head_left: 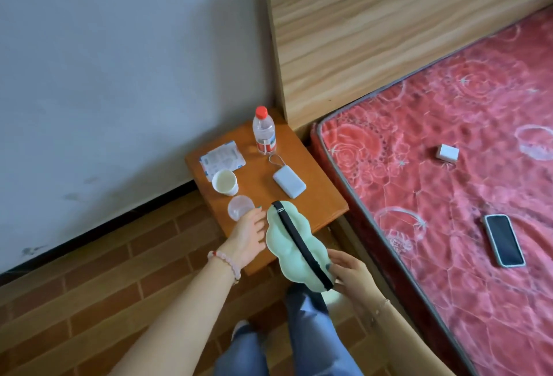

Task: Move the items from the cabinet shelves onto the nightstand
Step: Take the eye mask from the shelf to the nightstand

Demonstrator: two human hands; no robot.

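Right hand point(348, 268) pinches the green eye mask point(291, 244); left hand point(248, 236) reaches, fingers loosely spread, over the nightstand point(317, 208).

Pink bead bracelet point(229, 262) on left wrist, thin chain on right, blue jeans point(311, 339), teal-painted nails

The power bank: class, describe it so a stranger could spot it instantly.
Find the orange-brown nightstand between wall and bed. The power bank lies flat on it, just in front of the red-capped water bottle. It alone is a pale rectangular slab with a cord loop.
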